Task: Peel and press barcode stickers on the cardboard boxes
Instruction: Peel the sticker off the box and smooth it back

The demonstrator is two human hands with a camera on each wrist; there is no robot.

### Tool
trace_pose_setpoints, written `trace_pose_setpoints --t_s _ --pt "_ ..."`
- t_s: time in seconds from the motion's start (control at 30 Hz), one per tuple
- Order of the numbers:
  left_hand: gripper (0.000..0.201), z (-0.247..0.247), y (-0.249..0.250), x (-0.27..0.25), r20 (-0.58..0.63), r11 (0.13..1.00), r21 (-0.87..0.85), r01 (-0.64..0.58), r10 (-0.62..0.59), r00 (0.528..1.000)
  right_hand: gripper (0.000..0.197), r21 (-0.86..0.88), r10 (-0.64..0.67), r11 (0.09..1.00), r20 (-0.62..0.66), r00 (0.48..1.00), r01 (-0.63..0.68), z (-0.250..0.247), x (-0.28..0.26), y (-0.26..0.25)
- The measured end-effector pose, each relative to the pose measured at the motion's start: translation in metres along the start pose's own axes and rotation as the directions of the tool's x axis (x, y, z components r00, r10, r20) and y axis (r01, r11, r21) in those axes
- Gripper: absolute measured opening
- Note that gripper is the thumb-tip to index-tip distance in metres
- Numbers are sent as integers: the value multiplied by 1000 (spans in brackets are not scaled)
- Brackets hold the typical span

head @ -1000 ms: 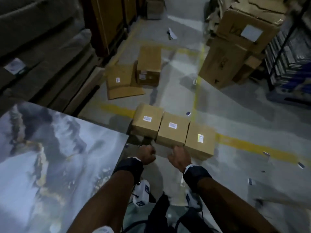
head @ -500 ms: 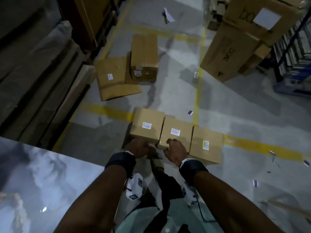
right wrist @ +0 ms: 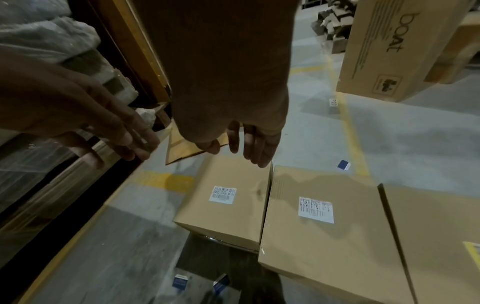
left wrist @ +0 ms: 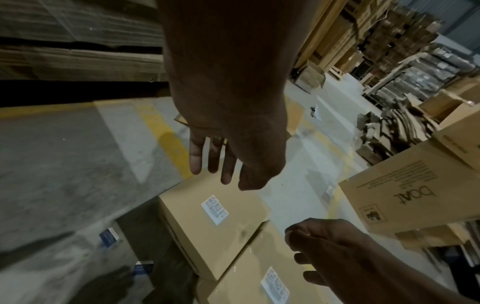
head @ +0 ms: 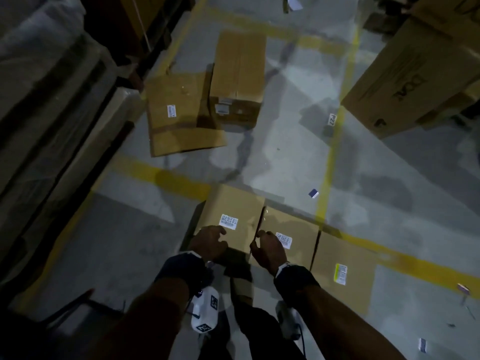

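Both hands are empty and slack; the left hand [head: 209,244] hangs with fingers [left wrist: 196,156] loosely extended and apart above the near edge of the left box [head: 232,203], whether it touches the cardboard cannot be told; the right hand [head: 268,249] hovers with fingers [right wrist: 257,144] relaxed and spread over the seam between the left box and the middle box [head: 301,227], clasping nothing; three cardboard boxes stand in a row on the grey floor [head: 363,203], side by side and touching, running from 12 o'clock of the hands toward 4 o'clock, where the right box [head: 345,255] sits; each carries a sticker on its top face: a white barcode sticker [head: 228,221] on the left box at 12 o'clock of the left hand, a second white sticker [head: 284,240] on the middle box just beside the right hand at 2 o'clock, and a yellow-edged sticker [head: 341,274] on the right box; farther off at 12 o'clock lie a flattened carton [head: 176,115] and an upright carton [head: 239,76], touching; a large printed carton [head: 415,79] stands at 2 o'clock; small blue scraps [right wrist: 182,282] lie on the floor near the boxes; yellow floor lines [head: 335,141] cross beside the row
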State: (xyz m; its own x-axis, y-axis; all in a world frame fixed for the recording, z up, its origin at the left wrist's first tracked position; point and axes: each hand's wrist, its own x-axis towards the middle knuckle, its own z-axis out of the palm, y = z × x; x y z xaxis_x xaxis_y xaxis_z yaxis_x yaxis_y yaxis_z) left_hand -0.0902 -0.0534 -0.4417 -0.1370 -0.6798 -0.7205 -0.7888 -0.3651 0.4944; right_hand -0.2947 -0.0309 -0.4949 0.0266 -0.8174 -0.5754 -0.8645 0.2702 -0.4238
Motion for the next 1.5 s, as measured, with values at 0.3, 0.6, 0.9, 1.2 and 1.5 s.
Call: trace_pose_setpoints --t_s 0.3,0.6,0.9,1.2,1.5 --pt "88 32 -79 138 -18 978 208 27 -24 1000 50 38 19 999 130 991 -24 93 112 59" --pt "97 63 -110 205 1 951 289 108 -113 994 68 -114 -51 992 93 994 62 148 175 66" --pt "121 83 -143 247 -25 936 317 151 -152 988 89 10 110 994 16 994 -110 157 180 50" --pt "131 80 -151 248 -175 957 206 207 -172 969 118 218 185 963 -112 976 -158 151 173 39" --pt "117 36 -122 170 -272 971 149 188 -143 952 97 259 179 954 -96 979 -149 88 127 6"
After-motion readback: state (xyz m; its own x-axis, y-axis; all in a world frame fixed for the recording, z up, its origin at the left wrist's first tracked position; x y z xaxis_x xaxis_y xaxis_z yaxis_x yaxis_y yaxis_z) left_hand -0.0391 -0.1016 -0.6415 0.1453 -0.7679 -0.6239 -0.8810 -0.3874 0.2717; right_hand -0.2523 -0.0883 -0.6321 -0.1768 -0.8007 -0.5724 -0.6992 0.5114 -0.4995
